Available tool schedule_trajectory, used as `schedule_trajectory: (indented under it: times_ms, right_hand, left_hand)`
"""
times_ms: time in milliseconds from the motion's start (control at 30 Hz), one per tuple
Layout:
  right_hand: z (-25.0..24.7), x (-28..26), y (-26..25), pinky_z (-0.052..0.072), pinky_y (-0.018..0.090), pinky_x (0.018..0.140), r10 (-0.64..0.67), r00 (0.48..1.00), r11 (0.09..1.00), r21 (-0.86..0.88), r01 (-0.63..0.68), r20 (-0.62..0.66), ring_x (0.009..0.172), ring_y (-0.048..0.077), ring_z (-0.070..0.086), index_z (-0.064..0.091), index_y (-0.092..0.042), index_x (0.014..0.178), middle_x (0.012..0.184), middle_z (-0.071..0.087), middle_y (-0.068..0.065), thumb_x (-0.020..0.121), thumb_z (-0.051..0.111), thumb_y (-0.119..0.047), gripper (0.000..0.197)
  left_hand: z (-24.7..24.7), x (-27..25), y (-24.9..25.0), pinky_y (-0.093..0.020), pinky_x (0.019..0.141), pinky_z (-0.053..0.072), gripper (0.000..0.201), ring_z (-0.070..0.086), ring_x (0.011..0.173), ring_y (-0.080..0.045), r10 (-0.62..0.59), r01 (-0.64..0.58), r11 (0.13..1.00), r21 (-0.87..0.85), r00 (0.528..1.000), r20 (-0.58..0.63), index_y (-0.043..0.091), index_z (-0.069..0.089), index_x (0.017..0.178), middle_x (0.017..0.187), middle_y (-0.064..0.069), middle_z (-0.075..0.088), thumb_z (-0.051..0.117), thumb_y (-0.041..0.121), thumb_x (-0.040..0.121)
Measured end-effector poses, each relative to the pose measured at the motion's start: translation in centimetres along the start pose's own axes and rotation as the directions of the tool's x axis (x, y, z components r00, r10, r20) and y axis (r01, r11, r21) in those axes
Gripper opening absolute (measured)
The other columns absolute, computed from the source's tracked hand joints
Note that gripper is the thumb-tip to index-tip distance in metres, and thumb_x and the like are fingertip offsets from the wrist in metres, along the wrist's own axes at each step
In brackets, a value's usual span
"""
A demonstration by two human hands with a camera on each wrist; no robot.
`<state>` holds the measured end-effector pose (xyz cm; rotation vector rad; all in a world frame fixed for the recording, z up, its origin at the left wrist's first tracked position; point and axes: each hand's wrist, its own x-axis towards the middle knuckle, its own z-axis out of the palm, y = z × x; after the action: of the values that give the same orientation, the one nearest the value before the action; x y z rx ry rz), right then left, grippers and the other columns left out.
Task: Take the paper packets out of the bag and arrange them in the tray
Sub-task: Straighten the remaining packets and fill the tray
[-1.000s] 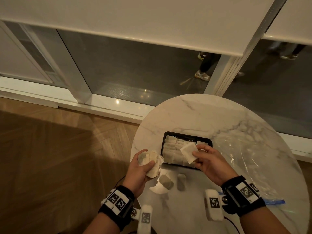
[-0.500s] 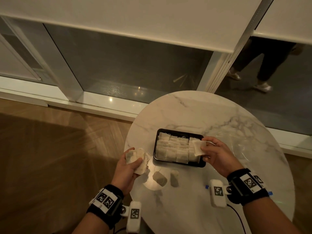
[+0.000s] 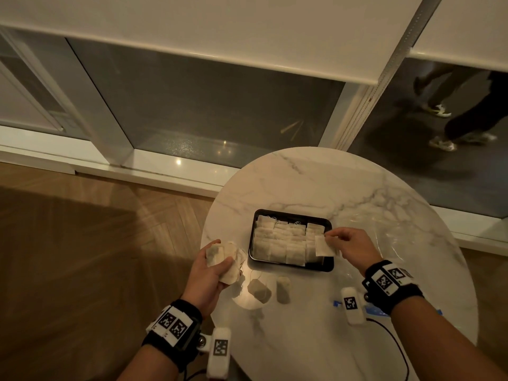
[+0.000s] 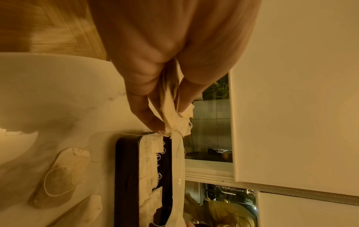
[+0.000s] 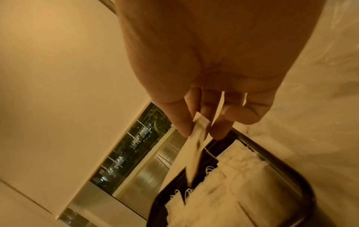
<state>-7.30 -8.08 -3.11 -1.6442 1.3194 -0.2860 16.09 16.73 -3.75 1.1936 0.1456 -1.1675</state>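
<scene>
Paper packets lie in neat overlapping rows inside a black tray that sits on a round marble table, a little toward its near left side. One more packet hangs over the tray's right end, pinched at its top corner between the thumb and fingertips of the right hand; in the right wrist view the same packet dangles edge-on above the filled rows. Just off the tray's left end, at the table's left edge, the left hand clutches a small bunch of packets, its fingers curled round them, and the left wrist view shows their crumpled tops and strings poking out between the fingers. Two loose packets lie on the marble just beside the tray's near rim. A clear plastic bag with a blue strip lies flat toward the table's right edge, partly under the right forearm
</scene>
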Motion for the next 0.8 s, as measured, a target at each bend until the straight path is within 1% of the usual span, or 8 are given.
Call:
schedule_trajectory:
  times_ms: [67,167,200,300,400,533,667,800]
  right_hand:
    - [0.1,0.7,0.6,0.048,0.025,0.071,-0.018,1.0,0.997,-0.076,0.018,-0.001,0.083,0.018,0.063,0.074,-0.02,0.092,0.092,0.07,0.009,0.087,0.073,-0.015,0.007]
    - [0.4,1.8,1.3,0.055,0.034,0.08,0.01,0.998,0.982,-0.191,0.002,0.065,0.088,0.022,0.067,0.07,-0.026,0.095,0.094,0.07,0.004,0.083,0.077,-0.014,0.018]
    - [0.5,2.0,1.4,0.055,0.034,0.081,0.016,0.996,0.971,-0.24,0.007,0.092,0.088,0.021,0.067,0.069,-0.026,0.098,0.095,0.069,0.002,0.083,0.077,-0.014,0.021]
    - [1.1,2.4,1.2,0.047,0.024,0.076,0.02,0.988,0.908,-0.416,0.047,0.156,0.089,0.016,0.063,0.069,-0.023,0.105,0.095,0.065,-0.006,0.085,0.074,-0.014,0.022]
    - [1.7,3.0,0.9,0.045,0.022,0.075,0.037,0.981,0.839,-0.539,0.072,0.19,0.088,0.012,0.061,0.072,-0.02,0.106,0.097,0.067,-0.003,0.086,0.074,-0.017,0.02]
    - [2.3,3.6,0.4,0.052,0.024,0.082,0.072,0.976,0.782,-0.619,0.074,0.207,0.09,0.014,0.064,0.074,-0.024,0.093,0.102,0.071,0.001,0.084,0.071,-0.013,0.014]
    - [2.9,3.9,0.1,0.056,0.029,0.086,0.098,0.973,0.731,-0.679,0.07,0.207,0.092,0.017,0.066,0.065,-0.034,0.069,0.098,0.069,-0.001,0.083,0.07,-0.013,0.025]
    - [3.3,4.3,0.2,0.054,0.027,0.083,0.118,0.972,0.701,-0.71,0.063,0.203,0.089,0.016,0.065,0.066,-0.033,0.069,0.095,0.069,-0.002,0.082,0.07,-0.014,0.024]
  left_hand:
    - [0.1,-0.1,0.0,-0.036,0.062,0.06,0.056,0.063,0.11,-0.035,0.003,-0.003,1.0,0.004,1.0,-0.003,0.02,0.05,0.138,0.135,-0.016,0.056,0.059,-0.01,0.091]
    - [0.2,-0.2,0.1,-0.035,0.061,0.06,0.056,0.064,0.107,-0.034,0.003,-0.003,1.0,0.007,1.0,-0.003,0.021,0.051,0.137,0.135,-0.016,0.055,0.059,-0.01,0.092]
    - [0.2,-0.3,0.1,-0.035,0.061,0.06,0.055,0.064,0.107,-0.034,0.003,-0.003,1.0,0.005,1.0,-0.003,0.021,0.051,0.137,0.135,-0.016,0.055,0.059,-0.01,0.092]
    - [0.2,-0.4,0.2,-0.035,0.06,0.06,0.055,0.064,0.105,-0.033,0.008,-0.008,1.0,0.006,1.0,-0.005,0.019,0.051,0.137,0.135,-0.016,0.054,0.059,-0.01,0.091]
    - [0.0,-0.5,0.1,-0.035,0.06,0.06,0.055,0.063,0.108,-0.034,0.012,-0.012,1.0,0.008,1.0,-0.01,0.019,0.051,0.137,0.136,-0.016,0.054,0.059,-0.01,0.091]
    - [-0.2,-0.5,0.0,-0.036,0.061,0.061,0.056,0.062,0.111,-0.037,0.011,-0.011,1.0,0.001,1.0,-0.017,0.02,0.051,0.137,0.137,-0.017,0.053,0.06,-0.01,0.091]
    - [-0.3,-0.4,-0.1,-0.037,0.062,0.061,0.055,0.062,0.113,-0.035,0.017,-0.017,1.0,0.003,1.0,-0.025,0.021,0.052,0.136,0.137,-0.016,0.055,0.06,-0.01,0.091]
    - [-0.5,-0.7,0.0,-0.036,0.063,0.061,0.051,0.062,0.114,-0.036,0.022,-0.022,1.0,0.008,0.999,-0.032,0.024,0.054,0.128,0.135,-0.015,0.056,0.06,-0.01,0.091]
